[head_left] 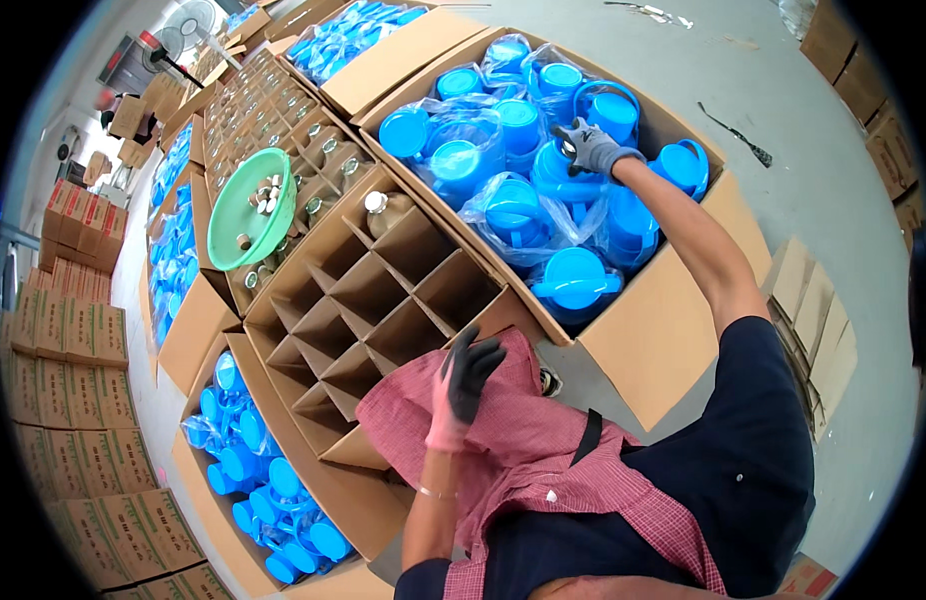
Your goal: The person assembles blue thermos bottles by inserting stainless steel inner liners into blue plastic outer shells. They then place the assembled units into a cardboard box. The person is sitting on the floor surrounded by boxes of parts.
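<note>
In a large open carton [673, 340] at the right stand several blue lidded plastic jugs with handles, some wrapped in clear bags. My right hand [591, 150], in a grey glove, reaches in and curls its fingers over the top of one blue jug [558, 178]. A small dark and white detail shows by the thumb, too small to make out. My left hand [465, 385], in a pink and black glove, is raised over my checked apron with its fingers apart and nothing in it. Beside it is a carton with cardboard dividers [368, 330], holding one white-capped bottle [388, 212] in a far cell.
A green bowl [228, 225] of small corks or caps rests on a divided carton of glass bottles [328, 150]. More blue jugs fill cartons at the lower left [268, 480] and far side [348, 40]. Stacked boxes [78, 400] line the left; flattened cardboard [808, 320] lies at right.
</note>
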Available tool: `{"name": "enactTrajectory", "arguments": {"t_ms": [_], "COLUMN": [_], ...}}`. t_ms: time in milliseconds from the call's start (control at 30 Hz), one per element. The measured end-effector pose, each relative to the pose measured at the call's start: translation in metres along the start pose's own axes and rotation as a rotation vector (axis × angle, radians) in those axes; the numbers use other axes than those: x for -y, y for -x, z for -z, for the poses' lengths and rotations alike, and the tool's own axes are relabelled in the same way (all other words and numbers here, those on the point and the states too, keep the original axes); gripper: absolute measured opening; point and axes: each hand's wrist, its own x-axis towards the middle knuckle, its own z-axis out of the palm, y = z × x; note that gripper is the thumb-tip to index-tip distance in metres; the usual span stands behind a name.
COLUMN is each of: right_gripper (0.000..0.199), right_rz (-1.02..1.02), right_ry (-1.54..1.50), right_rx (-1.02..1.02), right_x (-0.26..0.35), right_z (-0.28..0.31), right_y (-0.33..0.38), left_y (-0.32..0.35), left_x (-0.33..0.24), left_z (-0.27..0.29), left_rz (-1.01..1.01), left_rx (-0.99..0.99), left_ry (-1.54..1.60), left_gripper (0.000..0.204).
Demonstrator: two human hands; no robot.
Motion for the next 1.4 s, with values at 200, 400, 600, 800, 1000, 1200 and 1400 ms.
{"name": "enactTrajectory", "arguments": {"t_ms": [200, 400, 600, 800, 1000, 1200, 1400], "right_gripper": [0.073, 0.047, 0.041, 0.042, 0.047, 0.041, 0.044], "right_rz": [0.562, 0.470, 0.731, 1.008, 0.950, 1.371, 0.921], "right_ry": [-0.255, -0.294, -0.048, -0.026, -0.286, -0.416, -0.970], "right_rx": [-0.321, -0.383, -1.048, -1.048, -0.597, -0.059, 0.252], "right_x": [0.108, 0.110, 0.129, 0.166, 0.262, 0.269, 0.260], "right_z": [-0.054, -0.001, 0.268, 0.429, 0.319, 0.200, 0.166], "right_y": [0.020, 0.040, 0.079, 0.126, 0.152, 0.153, 0.115], "left_y": [0.034, 0.026, 0.007, 0.001, 0.053, 0.114, 0.255], "left_x": [0.005, -0.001, -0.051, -0.134, -0.129, -0.043, 0.057], "left_z": [0.028, 0.014, 0.006, -0.001, 0.022, 0.035, 0.032], "left_rz": [-0.053, -0.033, -0.324, -0.561, -0.846, -0.457, 0.039], "left_rx": [-0.116, -0.124, -0.165, -0.156, -0.179, -0.393, -0.305], "left_ry": [0.108, -0.117, -0.279, -0.304, -1.034, -0.700, -1.141], "left_gripper": [0.045, 0.042, 0.044, 0.046, 0.051, 0.058, 0.068]}}
